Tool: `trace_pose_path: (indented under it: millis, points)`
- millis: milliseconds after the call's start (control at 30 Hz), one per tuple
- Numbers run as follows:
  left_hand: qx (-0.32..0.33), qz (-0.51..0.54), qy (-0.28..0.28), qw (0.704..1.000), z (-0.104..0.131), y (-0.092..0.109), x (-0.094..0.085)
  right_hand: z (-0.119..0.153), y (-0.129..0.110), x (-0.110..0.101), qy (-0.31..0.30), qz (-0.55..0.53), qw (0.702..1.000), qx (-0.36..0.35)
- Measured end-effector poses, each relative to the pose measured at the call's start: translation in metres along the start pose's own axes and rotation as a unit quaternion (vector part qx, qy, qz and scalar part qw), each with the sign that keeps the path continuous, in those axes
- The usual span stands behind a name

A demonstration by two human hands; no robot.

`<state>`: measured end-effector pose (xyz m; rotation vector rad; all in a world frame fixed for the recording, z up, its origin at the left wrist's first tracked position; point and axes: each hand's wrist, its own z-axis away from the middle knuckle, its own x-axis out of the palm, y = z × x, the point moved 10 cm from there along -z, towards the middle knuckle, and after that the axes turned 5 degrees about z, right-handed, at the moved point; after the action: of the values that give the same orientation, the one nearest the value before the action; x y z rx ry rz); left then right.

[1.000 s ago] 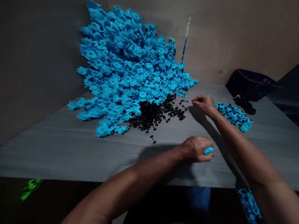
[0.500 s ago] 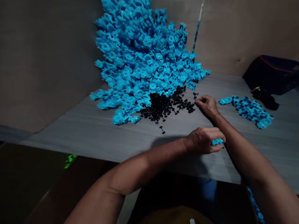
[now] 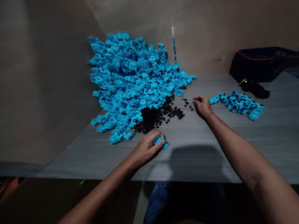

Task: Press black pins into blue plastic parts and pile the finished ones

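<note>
Fingers of the left hand are gripping a small, glossy light-blue moulded plastic piece just above or on the grey wood-grained desk, near its front edge. The right hand is hovering or resting farther back, its thumb and forefinger coming close at their tips; in this dim view, one cannot tell whether they are pressed together or pinching a tiny part. Just beside them, a loose black dumbbell-shaped plastic part is lying on the desk, and a dense pile of similar black parts is spreading between the hands. Behind that pile, a tall heap of light-blue plastic pieces is leaning towards the wall. To the right, a group of blue pieces bearing black ends is lying near a dark bag with red edging. The step in hand, as judged here, is pairing a steady left-hand hold with fine right-hand work among the black parts; lifting one such part would be calling for a narrow fingertip pinch.
</note>
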<state>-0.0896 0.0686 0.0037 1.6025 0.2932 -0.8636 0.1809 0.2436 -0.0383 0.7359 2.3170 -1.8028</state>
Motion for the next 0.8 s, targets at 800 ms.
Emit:
trace_pose_path:
  millis: [800]
  points:
    - [-0.086, 0.504, 0.092, 0.855, -0.094, 0.046, 0.102, 0.022, -0.017, -0.042, 0.019, 0.182, 0.979, -0.085]
